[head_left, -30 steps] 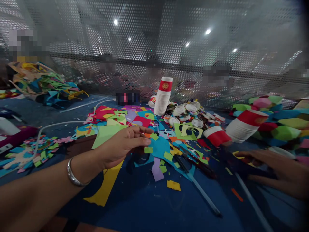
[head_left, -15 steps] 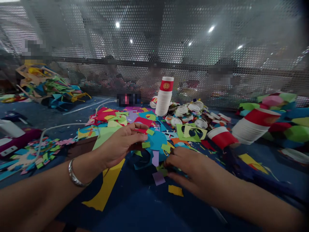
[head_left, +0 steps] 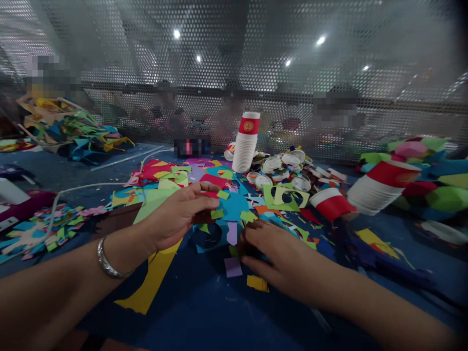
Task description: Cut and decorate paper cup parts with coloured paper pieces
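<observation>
A blue paper disc (head_left: pixel 234 207) with small green paper squares around its rim and a lilac strip (head_left: pixel 231 234) at its lower edge is pinched in my left hand (head_left: pixel 183 212). A silver bangle circles that wrist. My right hand (head_left: pixel 272 248) is low beside the disc, its fingers curled down over small paper scraps. Whether it grips one is hidden. Just left of its fingertips lie a dark green scrap (head_left: pixel 233 251) and a lilac square (head_left: pixel 233 267). A yellow piece (head_left: pixel 258 283) lies below the right thumb.
Paper offcuts (head_left: pixel 163 178) cover the blue table ahead. Stacked paper cups (head_left: pixel 244 151) stand behind, others lean at right (head_left: pixel 378 190). A dark blue glue gun (head_left: pixel 387 263) lies near my right forearm. A white cable (head_left: pixel 91 185) runs left; a perforated metal screen (head_left: pixel 219 63) rises behind.
The whole view has shifted slightly, so things appear a little further left and up. My left hand still holds the blue disc; my right hand stays over the scraps, its fingers barely changed.
</observation>
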A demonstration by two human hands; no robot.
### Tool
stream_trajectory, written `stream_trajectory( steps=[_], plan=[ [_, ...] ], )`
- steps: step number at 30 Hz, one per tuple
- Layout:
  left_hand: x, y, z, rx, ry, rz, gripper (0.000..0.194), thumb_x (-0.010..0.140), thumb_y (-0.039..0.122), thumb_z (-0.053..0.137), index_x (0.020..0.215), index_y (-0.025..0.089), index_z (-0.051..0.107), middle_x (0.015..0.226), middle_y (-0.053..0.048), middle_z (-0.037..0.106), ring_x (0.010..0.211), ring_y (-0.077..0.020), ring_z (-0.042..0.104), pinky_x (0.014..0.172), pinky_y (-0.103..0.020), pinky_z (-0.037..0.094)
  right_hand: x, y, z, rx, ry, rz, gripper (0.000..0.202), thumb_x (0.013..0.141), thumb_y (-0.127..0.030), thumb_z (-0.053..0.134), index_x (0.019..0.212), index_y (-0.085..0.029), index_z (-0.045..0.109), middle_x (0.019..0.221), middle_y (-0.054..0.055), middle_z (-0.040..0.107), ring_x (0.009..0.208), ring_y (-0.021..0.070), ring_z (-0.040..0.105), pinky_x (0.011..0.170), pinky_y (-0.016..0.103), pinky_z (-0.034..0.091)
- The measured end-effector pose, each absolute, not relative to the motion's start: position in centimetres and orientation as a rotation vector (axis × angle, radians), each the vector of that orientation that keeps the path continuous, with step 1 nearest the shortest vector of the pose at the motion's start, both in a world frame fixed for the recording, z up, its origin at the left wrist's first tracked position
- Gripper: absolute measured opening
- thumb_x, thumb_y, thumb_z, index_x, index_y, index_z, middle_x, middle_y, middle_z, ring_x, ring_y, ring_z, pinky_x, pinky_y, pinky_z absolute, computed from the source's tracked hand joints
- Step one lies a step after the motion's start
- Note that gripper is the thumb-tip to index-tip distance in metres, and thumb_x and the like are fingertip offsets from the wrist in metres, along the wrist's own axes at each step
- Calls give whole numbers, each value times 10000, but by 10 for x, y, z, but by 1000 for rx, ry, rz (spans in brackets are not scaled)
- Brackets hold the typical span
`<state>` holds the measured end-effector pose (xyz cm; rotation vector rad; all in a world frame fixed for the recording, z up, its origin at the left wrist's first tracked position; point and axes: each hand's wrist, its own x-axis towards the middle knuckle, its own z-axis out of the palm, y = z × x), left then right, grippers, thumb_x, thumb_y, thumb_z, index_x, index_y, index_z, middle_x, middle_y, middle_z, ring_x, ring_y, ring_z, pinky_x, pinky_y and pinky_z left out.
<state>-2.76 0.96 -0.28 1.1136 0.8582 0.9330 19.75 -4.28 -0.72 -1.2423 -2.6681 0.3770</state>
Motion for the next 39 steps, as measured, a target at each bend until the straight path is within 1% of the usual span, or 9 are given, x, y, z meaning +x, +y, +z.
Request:
stream_trajectory(
  steps=[5, 12, 16, 20, 24, 26, 29, 33, 39],
  plan=[
    [-29, 9, -4, 1154, 885, 927, 334, 830, 214, 756, 1136, 213, 623, 901, 17, 621, 746, -94, 591, 682, -225, 505, 196, -45, -8, -1257, -2638, 405, 30, 933, -180, 616, 915, -164, 598, 965, 75, 606, 873, 213, 546, 774, 341, 424],
    [-31, 7, 1, 1159, 873, 944, 300, 848, 204, 737, 1123, 197, 615, 908, 14, 594, 755, -92, 571, 670, -216, 510, 197, -47, -8, -1246, -2513, 610, 92, 851, -97, 619, 869, -180, 583, 889, 27, 614, 821, 180, 551, 726, 294, 409],
    [-33, 7, 3, 1150, 863, 944, 319, 840, 202, 746, 1134, 198, 622, 924, 6, 612, 770, -98, 588, 695, -226, 517, 199, -45, -6, -1260, -2475, 655, 115, 865, -88, 605, 933, -177, 630, 922, 32, 636, 808, 171, 569, 703, 274, 416],
    [-37, 6, 2, 1138, 832, 958, 323, 828, 205, 763, 1123, 200, 631, 909, 7, 616, 755, -100, 594, 696, -235, 519, 203, -42, -5, -1265, -2432, 716, 177, 858, -61, 594, 929, -187, 696, 906, 21, 678, 799, 160, 605, 706, 258, 432],
    [-38, 5, 3, 1147, 824, 946, 307, 850, 200, 746, 1133, 203, 628, 902, 14, 601, 747, -87, 589, 686, -216, 517, 207, -42, -6, -1312, -2351, 755, 141, 910, -140, 580, 936, -184, 711, 884, 20, 699, 756, 156, 626, 676, 261, 449],
    [-38, 4, 3, 1156, 833, 938, 306, 859, 199, 740, 1141, 199, 622, 910, 12, 594, 752, -83, 587, 681, -206, 517, 209, -44, -7, -1332, -2308, 789, 146, 933, -181, 568, 959, -184, 711, 897, 23, 713, 780, 165, 647, 690, 267, 468],
    [-38, 4, 4, 1161, 831, 932, 306, 860, 199, 738, 1140, 198, 613, 906, 12, 589, 749, -83, 584, 676, -206, 515, 213, -45, -8, -1360, -2247, 858, 166, 927, -206, 578, 1033, -190, 705, 925, 26, 729, 829, 185, 665, 729, 285, 490],
    [-39, 4, 5, 1156, 814, 929, 301, 858, 200, 742, 1129, 203, 611, 877, 22, 582, 740, -85, 582, 680, -214, 514, 217, -43, -8, -1358, -2177, 953, 238, 920, -228, 583, 1128, -199, 693, 921, 21, 729, 833, 189, 668, 734, 293, 500],
    [-39, 4, 2, 1171, 802, 923, 303, 849, 209, 754, 1119, 191, 617, 886, 18, 578, 757, -86, 571, 691, -222, 517, 222, -42, -8, -1315, -2058, 1063, 146, 900, -239, 609, 996, -183, 703, 927, 33, 720, 865, 186, 674, 777, 299, 518]
  ],
)
